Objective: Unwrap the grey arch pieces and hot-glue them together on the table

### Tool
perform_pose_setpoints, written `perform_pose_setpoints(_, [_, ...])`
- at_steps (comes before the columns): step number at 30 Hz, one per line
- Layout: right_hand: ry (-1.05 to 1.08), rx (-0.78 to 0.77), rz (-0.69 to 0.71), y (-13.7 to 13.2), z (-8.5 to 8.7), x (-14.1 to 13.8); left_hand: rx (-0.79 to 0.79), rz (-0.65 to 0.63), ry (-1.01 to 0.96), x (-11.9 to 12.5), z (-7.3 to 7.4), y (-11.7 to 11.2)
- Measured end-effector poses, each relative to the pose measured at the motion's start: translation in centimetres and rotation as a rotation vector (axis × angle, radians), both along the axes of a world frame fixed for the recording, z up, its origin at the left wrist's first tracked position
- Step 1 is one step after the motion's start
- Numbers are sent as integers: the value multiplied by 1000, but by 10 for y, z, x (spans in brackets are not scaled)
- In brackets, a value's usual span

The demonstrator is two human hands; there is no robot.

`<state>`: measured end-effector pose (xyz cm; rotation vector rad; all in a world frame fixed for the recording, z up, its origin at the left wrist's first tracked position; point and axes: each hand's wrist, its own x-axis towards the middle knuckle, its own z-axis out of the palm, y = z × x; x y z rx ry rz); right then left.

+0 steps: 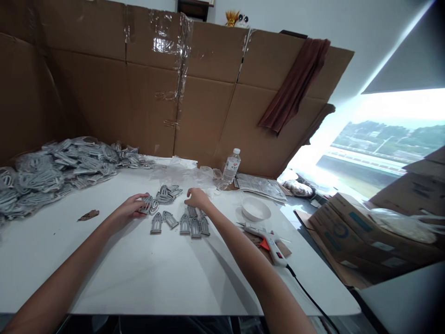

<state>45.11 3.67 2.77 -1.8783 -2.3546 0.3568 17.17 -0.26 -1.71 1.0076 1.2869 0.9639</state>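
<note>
My left hand [130,206] rests on the white table [139,269] with its fingers curled round a grey arch-shaped piece [146,205]. My right hand [196,198] hovers just right of a small heap of grey pieces [167,194], fingers bent downward; whether it holds anything I cannot make out. Several grey arch-shaped pieces [181,223] lie flat in a row on the table between and in front of both hands.
A large pile of grey pieces [52,169] fills the table's far left. A water bottle [231,168], a white bowl [256,208], a glue gun [267,241] with cord, and clear plastic bags sit right. Cardboard walls stand behind; boxes lie at right.
</note>
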Motion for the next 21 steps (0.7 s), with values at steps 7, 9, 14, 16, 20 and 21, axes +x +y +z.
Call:
perform_pose_setpoints(7, [76, 26, 156, 11, -16, -57, 6, 1, 13, 3, 2, 1])
perform_pose_setpoints(9, [90, 15, 147, 14, -20, -64, 10, -2, 15, 4, 3, 0])
perform_pose_setpoints(14, [184, -71, 141, 23, -15, -51, 14, 2, 15, 6, 5, -3])
perform_pose_setpoints(16, [228, -116, 142, 27, -10, -37, 8, 9, 16, 6, 6, -3])
perform_pose_setpoints(20, [264, -215, 143, 34, -1, -10, 6, 13, 20, 5, 6, -3])
perform_pose_setpoints(21, [260, -237, 142, 35, 0, -6, 9, 11, 19, 5, 7, -3])
